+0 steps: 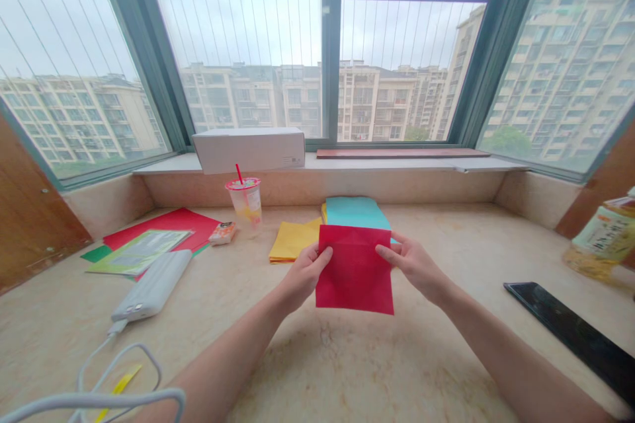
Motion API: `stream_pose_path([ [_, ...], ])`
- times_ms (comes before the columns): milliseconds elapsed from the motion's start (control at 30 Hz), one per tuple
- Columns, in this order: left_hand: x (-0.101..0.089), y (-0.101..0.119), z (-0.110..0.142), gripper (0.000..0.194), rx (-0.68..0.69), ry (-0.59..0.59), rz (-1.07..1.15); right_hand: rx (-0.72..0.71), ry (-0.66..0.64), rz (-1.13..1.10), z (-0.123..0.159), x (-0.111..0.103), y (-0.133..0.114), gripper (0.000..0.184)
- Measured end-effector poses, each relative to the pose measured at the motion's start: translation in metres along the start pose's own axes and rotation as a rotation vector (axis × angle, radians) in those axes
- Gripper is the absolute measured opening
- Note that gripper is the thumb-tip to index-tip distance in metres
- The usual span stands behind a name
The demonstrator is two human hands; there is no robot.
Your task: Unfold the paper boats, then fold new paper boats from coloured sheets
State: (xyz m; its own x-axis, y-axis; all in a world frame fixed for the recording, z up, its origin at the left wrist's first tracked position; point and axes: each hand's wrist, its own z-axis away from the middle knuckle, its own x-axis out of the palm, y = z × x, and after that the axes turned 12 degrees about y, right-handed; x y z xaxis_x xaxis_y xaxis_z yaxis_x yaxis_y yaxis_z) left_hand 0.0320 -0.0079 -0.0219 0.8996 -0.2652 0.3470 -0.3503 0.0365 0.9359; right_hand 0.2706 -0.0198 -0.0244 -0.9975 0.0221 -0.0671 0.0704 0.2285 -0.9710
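Note:
A square sheet of red paper [355, 269] hangs upright in front of me. My left hand [303, 275] pinches its left edge, and my right hand [411, 266] pinches its upper right corner. Behind the sheet, a stack of teal paper [356, 213] lies on the marble counter [317, 357]. A stack of yellow paper [294, 241] sits to the left of the teal stack, and the red sheet partly covers both from my viewpoint.
A white cardboard box [248, 150] stands on the window ledge. On the counter are a plastic cup with a red straw [244, 201], a white power bank [151, 285] with a white cable [119, 370], red card [161, 228], a black phone [570, 337] and a bottle [602, 241].

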Motion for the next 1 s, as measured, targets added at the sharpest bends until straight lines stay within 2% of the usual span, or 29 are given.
stream_pose_path([
  [67,0.002,-0.001,0.001,0.04,-0.014,-0.025,-0.007,0.031,-0.062,-0.088,0.001,0.001,-0.004,0.046],
  [200,0.001,-0.001,0.0,0.036,0.03,-0.031,0.042,-0.01,-0.008,-0.158,0.004,0.002,-0.008,0.028],
  [300,-0.002,-0.002,-0.001,0.033,0.042,-0.006,0.065,-0.018,0.019,-0.134,0.005,-0.001,-0.007,0.025],
  [400,-0.005,-0.002,-0.002,0.021,0.041,0.039,0.032,-0.02,0.061,-0.078,0.004,-0.005,-0.005,0.019],
  [500,-0.005,0.0,-0.002,0.013,0.069,0.096,0.052,-0.08,0.087,0.001,0.005,-0.008,-0.003,0.02],
  [633,-0.003,0.005,-0.001,0.023,0.079,0.112,0.068,-0.233,0.064,0.127,0.007,-0.006,-0.002,0.027],
  [733,-0.001,0.005,-0.001,0.031,0.093,0.11,-0.047,-0.294,0.032,0.162,0.007,-0.003,-0.002,0.028],
  [867,0.0,0.003,-0.003,0.048,0.083,0.127,-0.164,-0.206,0.05,0.111,0.005,-0.005,-0.002,0.026],
  [933,0.001,0.002,-0.004,0.05,0.093,0.139,-0.186,-0.13,0.106,0.096,0.003,-0.008,-0.002,0.026],
  [1000,0.001,0.002,-0.005,0.049,0.088,0.132,-0.211,-0.111,0.132,0.109,0.002,-0.009,-0.002,0.025],
])
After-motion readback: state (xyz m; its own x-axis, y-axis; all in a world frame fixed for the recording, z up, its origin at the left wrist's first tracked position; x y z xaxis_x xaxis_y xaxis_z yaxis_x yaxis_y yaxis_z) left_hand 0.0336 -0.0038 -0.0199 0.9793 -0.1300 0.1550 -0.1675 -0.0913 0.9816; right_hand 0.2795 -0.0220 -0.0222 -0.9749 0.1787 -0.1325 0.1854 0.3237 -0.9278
